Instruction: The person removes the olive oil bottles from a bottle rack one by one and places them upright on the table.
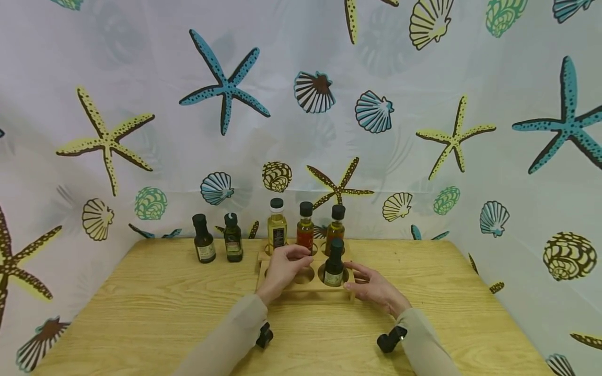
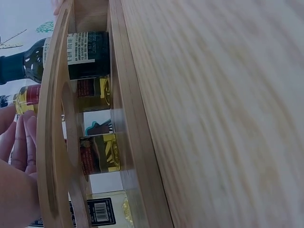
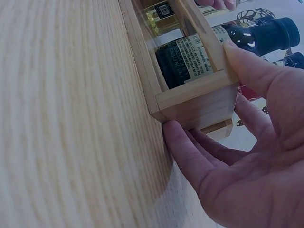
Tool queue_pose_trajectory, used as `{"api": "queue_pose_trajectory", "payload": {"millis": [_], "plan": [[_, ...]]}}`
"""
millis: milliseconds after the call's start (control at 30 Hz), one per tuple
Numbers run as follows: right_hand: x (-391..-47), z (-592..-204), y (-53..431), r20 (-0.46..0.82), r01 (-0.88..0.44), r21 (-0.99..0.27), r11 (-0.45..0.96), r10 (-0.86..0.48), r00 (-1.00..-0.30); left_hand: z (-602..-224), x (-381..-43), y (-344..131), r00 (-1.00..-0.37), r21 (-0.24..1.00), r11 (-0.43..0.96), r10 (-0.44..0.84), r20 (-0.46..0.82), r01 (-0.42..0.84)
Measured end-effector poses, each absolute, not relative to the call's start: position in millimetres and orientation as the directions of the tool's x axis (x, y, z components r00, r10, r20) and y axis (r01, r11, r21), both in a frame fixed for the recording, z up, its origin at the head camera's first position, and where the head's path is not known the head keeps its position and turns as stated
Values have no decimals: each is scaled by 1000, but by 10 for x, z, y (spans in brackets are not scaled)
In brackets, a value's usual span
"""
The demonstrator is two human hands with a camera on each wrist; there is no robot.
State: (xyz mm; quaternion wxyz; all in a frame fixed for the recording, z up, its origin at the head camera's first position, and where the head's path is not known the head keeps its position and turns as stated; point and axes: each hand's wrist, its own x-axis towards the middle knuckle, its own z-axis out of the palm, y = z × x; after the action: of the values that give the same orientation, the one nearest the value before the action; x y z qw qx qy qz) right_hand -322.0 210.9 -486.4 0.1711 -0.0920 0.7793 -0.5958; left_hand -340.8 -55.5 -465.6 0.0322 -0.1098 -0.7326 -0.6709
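Observation:
A two-tier wooden bottle rack (image 1: 305, 295) stands on the table. A dark green bottle (image 1: 334, 263) sits upright in its front right hole. My left hand (image 1: 287, 266) hovers over the front row by the middle hole, fingers loosely bent with nothing between them. At the rack's right end, my right hand (image 1: 373, 287) holds the corner: the thumb (image 3: 247, 61) is on the upper board's edge, the fingers (image 3: 190, 156) along the end panel. In the back row stand a pale yellow oil bottle (image 1: 277, 230), a red-labelled bottle (image 1: 305, 230) and an amber bottle (image 1: 335, 230).
Two dark bottles, one with a pale label (image 1: 204, 243) and one beside it (image 1: 233, 243), stand on the table left of the rack. A white curtain (image 1: 291, 141) printed with shells and starfish hangs close behind and along both sides of the wooden table (image 1: 155, 313).

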Motion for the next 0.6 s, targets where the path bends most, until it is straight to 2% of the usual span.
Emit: {"api": "queue_pose_trajectory", "payload": {"millis": [233,600], "plan": [[-3223,-4859,2096,-167,73,-958,278,-331,-929,-4640,-3389,-507,-962,963,131,169,214,237],[-3232,-4882,2109,-163,63,-956,286,-340,-926,-4620,-3391,-419,-951,961,106,203,232,257]]}}
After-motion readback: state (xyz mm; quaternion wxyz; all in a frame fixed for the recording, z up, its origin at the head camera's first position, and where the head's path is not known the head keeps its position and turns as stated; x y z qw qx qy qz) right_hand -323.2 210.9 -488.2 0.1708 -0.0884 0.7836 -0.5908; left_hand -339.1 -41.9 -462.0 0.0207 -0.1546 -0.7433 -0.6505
